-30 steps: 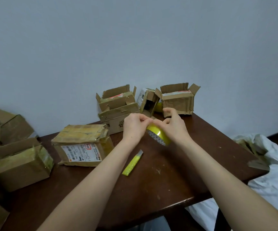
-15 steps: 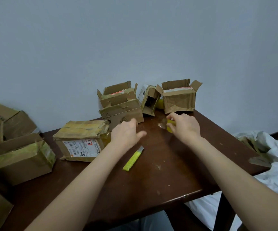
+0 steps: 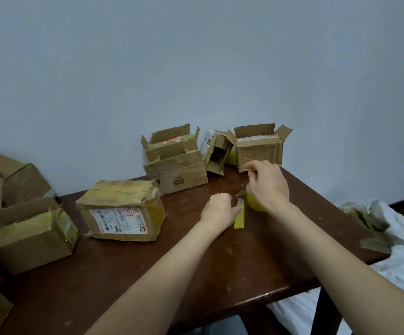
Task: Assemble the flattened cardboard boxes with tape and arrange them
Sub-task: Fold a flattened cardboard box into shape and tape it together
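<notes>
The near edge of the dark brown wooden surface (image 3: 256, 298) slants up toward its right corner, and a wide bare stretch lies between that edge and the hands. Past the right edge sags a white plastic bag (image 3: 401, 262) holding cardboard scraps. Mid-surface, the left hand (image 3: 217, 209) is curled, its thumb and fingertips pinching the far end of a slim yellow utility knife (image 3: 240, 220) that lies flat on the wood. Just beside it, the right hand (image 3: 267, 187) curls down over a yellow roll of tape (image 3: 256, 205) and holds it against the surface. Left of the hands stands a tape-wrapped cardboard box with a white shipping label (image 3: 121, 211), and more taped brown boxes (image 3: 26, 235) crowd the left edge. Against the pale wall stand the open-flapped cardboard boxes: a stacked pair (image 3: 176, 175), a small tilted box (image 3: 216, 151), and a single open box (image 3: 259, 151) just behind the right hand.
</notes>
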